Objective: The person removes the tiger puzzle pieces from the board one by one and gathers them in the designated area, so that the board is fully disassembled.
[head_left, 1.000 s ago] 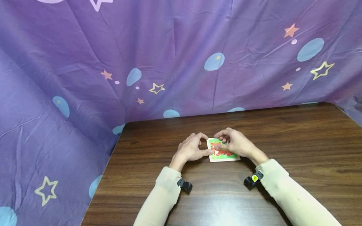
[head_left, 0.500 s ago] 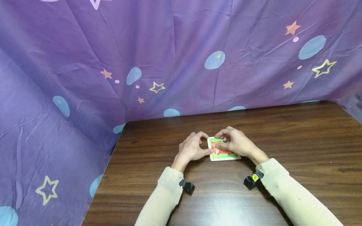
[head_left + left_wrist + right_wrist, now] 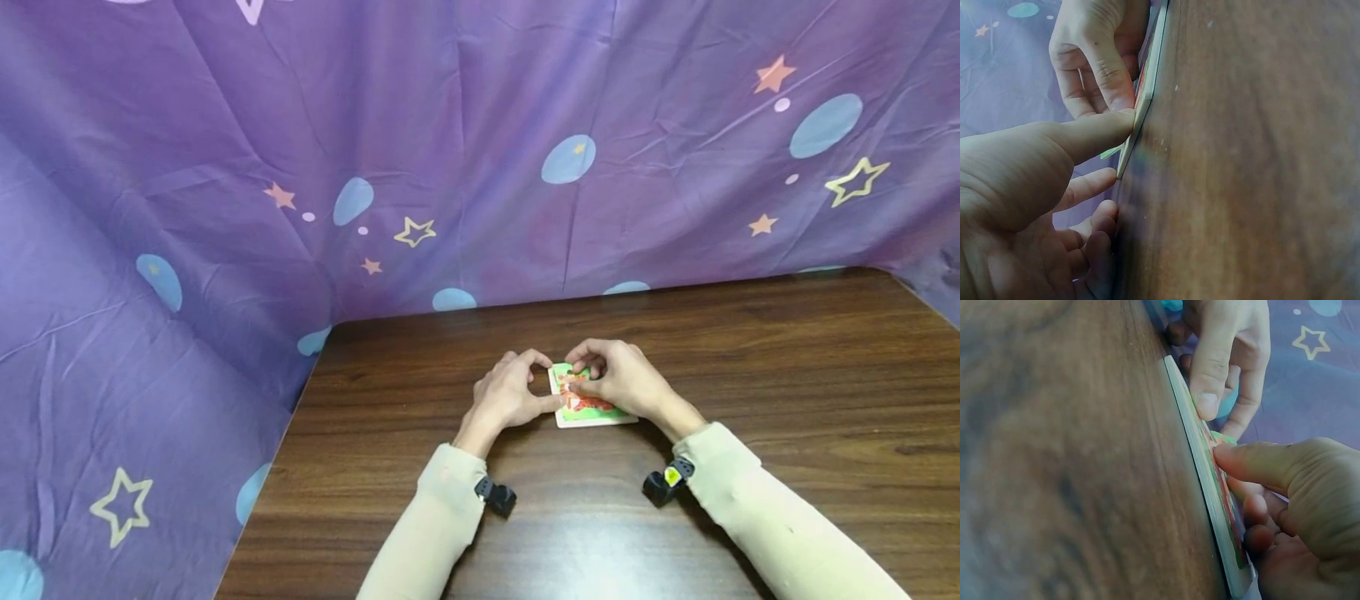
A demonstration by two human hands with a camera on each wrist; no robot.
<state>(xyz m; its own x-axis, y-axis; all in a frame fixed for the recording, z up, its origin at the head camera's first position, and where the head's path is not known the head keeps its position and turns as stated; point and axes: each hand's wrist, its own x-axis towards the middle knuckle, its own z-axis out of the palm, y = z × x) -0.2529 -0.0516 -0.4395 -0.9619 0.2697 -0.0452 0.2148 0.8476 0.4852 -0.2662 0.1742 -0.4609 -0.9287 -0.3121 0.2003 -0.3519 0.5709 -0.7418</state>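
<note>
A small flat puzzle board (image 3: 597, 422) with a pale rim lies on the table, showing an orange-red animal on green. My left hand (image 3: 504, 396) is at its left side, the thumb pressing on the board and the index fingertip at the far left corner. My right hand (image 3: 622, 379) reaches over the board from the right, its thumb and index finger pinching part of the picture. There a green-edged puzzle piece (image 3: 1225, 436) stands up tilted from the surface in the right wrist view. My right palm hides the board's far right part.
The board rests on a dark brown wooden table (image 3: 405, 467). A purple cloth (image 3: 480, 150) with stars and ovals hangs behind the table and along its left side. Each wrist carries a small black camera (image 3: 497, 497).
The fingers of my right hand have drawn in slightly, and the far edge of the picture piece has tilted up, leaving a dark gap. My left hand stays in place.
</note>
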